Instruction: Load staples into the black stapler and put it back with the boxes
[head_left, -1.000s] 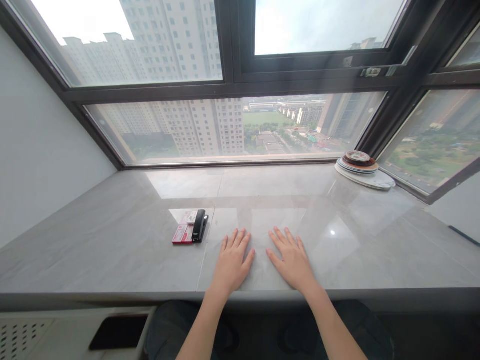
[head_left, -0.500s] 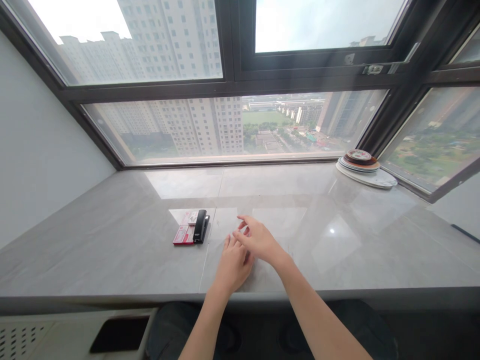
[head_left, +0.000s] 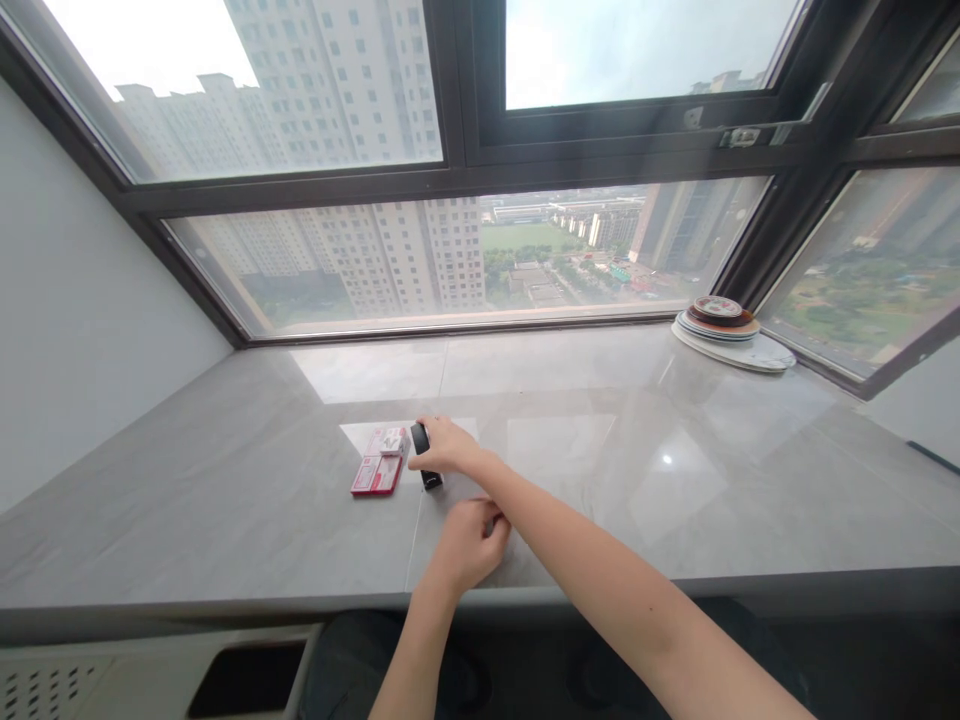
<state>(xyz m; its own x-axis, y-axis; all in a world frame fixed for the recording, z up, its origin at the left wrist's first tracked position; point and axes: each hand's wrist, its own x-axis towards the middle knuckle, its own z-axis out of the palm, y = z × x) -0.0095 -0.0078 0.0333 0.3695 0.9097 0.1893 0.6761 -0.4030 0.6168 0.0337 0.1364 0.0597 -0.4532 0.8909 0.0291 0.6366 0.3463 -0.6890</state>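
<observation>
My right hand (head_left: 448,444) is closed around a black stapler (head_left: 430,479), gripping it from the right side. The stapler stands just right of a flat set of red-and-white boxes (head_left: 377,474), with a small gap between them. A smaller white box (head_left: 392,441) rests at their upper right corner. Nearer the front edge, my left hand (head_left: 469,542) lies curled on the grey counter, its fingers bent inward. What those fingers hold, if anything, is hidden. My right forearm crosses just above and to the right of it.
The grey stone counter (head_left: 225,500) runs along a dark-framed window (head_left: 465,185). A stack of plates (head_left: 720,330) stands in the far right corner. Below the counter at left is a pale perforated unit (head_left: 120,680) with a dark rectangular opening.
My right hand has left its place above my left hand, reached left and taken hold of the stapler. The stapler has shifted right, away from the boxes. My left hand has curled closed.
</observation>
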